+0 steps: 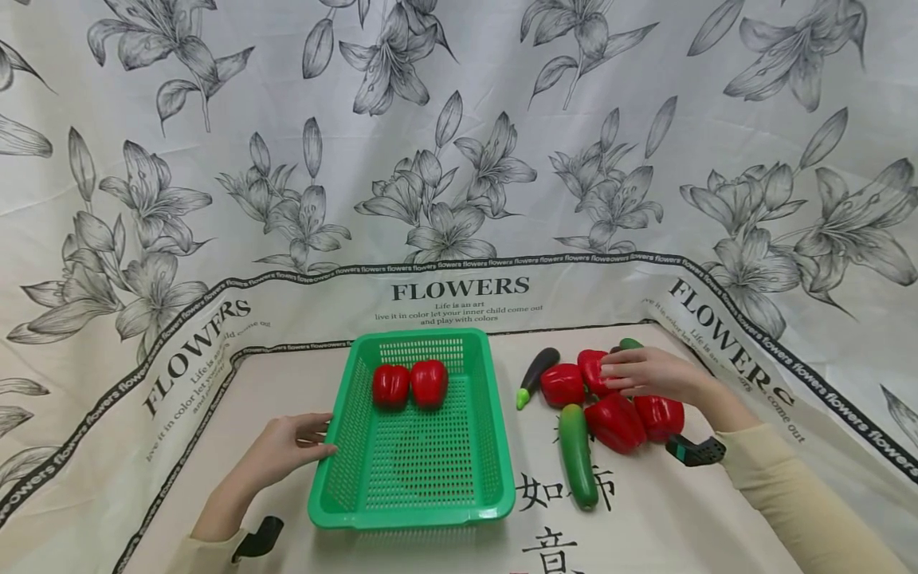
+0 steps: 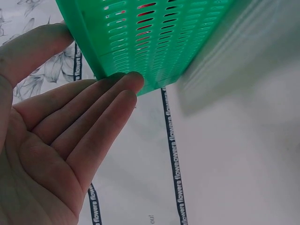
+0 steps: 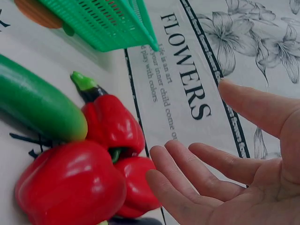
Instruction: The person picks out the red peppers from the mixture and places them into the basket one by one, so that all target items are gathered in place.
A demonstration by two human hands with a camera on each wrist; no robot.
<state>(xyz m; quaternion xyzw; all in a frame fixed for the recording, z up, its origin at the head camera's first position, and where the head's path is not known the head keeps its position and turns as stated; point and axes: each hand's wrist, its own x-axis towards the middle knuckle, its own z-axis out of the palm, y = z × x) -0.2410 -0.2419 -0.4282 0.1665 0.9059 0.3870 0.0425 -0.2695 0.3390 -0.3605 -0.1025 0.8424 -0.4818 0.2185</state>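
Note:
A green plastic basket point(image 1: 326, 510) holds two red bell peppers point(image 1: 429, 384) side by side toward its far end. At the basket's left rim is my left hand point(image 1: 290, 450), its fingers extended; the left wrist view has the thumb point(image 2: 51, 37) and fingertips point(image 2: 133, 82) right at the basket's side point(image 2: 154, 42). Over the pile on the right hovers my right hand point(image 1: 645, 371), fingers loosely spread and nothing held. Several red bell peppers point(image 1: 617, 422) lie beneath and around it, one partly hidden by the fingers.
Left of the pile lies a dark eggplant point(image 1: 541, 368) with a green stem. A green cucumber point(image 1: 579, 462) lies in front of the peppers. Part of another green vegetable point(image 1: 631, 344) shows behind my right hand. An orange-brown thing point(image 3: 40, 11) appears beside the basket. Flower-printed cloth point(image 1: 459, 183) hangs behind.

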